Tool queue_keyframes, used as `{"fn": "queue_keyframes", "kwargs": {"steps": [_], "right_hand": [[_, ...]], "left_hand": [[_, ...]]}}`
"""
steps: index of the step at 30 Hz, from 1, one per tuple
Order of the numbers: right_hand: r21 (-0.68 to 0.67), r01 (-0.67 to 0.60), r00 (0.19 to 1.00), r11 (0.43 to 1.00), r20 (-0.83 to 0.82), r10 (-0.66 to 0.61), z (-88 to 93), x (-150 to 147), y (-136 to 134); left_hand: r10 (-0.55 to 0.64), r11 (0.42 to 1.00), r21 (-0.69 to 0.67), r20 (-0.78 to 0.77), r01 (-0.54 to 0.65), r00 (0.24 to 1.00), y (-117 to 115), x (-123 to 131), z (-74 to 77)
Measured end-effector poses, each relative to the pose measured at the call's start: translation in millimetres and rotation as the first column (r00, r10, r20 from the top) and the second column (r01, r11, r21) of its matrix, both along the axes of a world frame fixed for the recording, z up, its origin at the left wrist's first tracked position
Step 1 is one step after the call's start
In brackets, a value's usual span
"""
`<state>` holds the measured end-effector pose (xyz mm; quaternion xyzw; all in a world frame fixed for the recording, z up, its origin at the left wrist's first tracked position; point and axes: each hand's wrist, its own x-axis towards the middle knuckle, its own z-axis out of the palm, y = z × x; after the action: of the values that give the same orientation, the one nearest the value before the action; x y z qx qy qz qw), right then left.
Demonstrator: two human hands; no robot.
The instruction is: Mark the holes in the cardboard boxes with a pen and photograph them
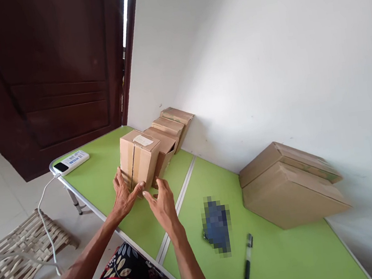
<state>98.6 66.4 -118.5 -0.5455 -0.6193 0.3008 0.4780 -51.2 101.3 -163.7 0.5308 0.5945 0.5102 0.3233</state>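
Note:
A row of small cardboard boxes (167,130) runs along the green table (281,255) toward the wall. The nearest box (140,157) stands upright with a white label on top. My left hand (124,194) rests against this box's near face, fingers spread and thumb touching its lower edge. My right hand (162,203) hovers just beside and in front of the box, fingers apart, holding nothing.
A stack of larger flat cardboard boxes (289,185) leans by the wall at right. A black marker (248,260) and a blurred dark blue object (217,225) lie near the front. A white power strip (71,161) sits at the table's left corner; a wicker stool (22,255) stands below.

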Motion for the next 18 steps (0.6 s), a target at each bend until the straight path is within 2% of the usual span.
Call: {"fn": "queue_keyframes", "kwargs": {"steps": [3, 5, 6, 9, 10, 11, 12, 14, 15, 16, 18], "right_hand": [[0.041, 0.084, 0.992, 0.996, 0.094, -0.088, 0.7, 47, -19], [0.087, 0.251, 0.953, 0.964, 0.154, -0.262, 9.3, 97, -27], [0.117, 0.362, 0.908, 0.925, 0.181, -0.379, 16.5, 126, -29], [0.265, 0.657, 0.674, 0.706, 0.212, -0.707, 45.7, 219, -28], [0.334, 0.71, 0.578, 0.621, 0.229, -0.784, 55.3, 249, -25], [0.432, 0.732, 0.429, 0.527, 0.309, -0.849, 63.4, 276, -20], [0.48, 0.73, 0.334, 0.487, 0.371, -0.866, 69.1, 299, -15], [0.489, 0.704, 0.306, 0.515, 0.445, -0.841, 72.1, 335, -3], [0.473, 0.693, 0.322, 0.544, 0.473, -0.82, 69.7, 346, 3], [0.458, 0.681, 0.341, 0.572, 0.493, -0.8, 65.3, 353, 8], [0.445, 0.662, 0.353, 0.602, 0.524, -0.775, 53.6, 356, 12]], "left_hand": [[-0.009, 1.0, -0.001, -0.021, 0.009, 1.0, 4, -3, -1.9], [-0.012, 1.0, -0.018, -0.023, 0.011, 1.0, 4, -6, -1.9], [-0.006, 1.0, -0.029, -0.023, 0.005, 1.0, 3, -7, -1.6], [0.1, 0.995, 0.018, -0.067, -0.099, 0.993, -11, -3, 1.4], [0.162, 0.984, 0.093, -0.101, -0.153, 0.982, -19, 2, 3.6], [0.221, 0.961, 0.2, -0.139, -0.192, 0.965, -28, 9, 6.7], [0.27, 0.924, 0.325, -0.176, -0.203, 0.946, -38, 18, 10.4], [0.294, 0.833, 0.539, -0.246, -0.122, 0.924, -55, 42, 18.9], [0.27, 0.795, 0.604, -0.272, -0.055, 0.924, -63, 57, 22.9], [0.208, 0.778, 0.628, -0.29, 0.022, 0.934, -69, 72, 26.3], [0.02, 0.788, 0.591, -0.303, 0.171, 0.953, -77, 103, 30.8]]}}
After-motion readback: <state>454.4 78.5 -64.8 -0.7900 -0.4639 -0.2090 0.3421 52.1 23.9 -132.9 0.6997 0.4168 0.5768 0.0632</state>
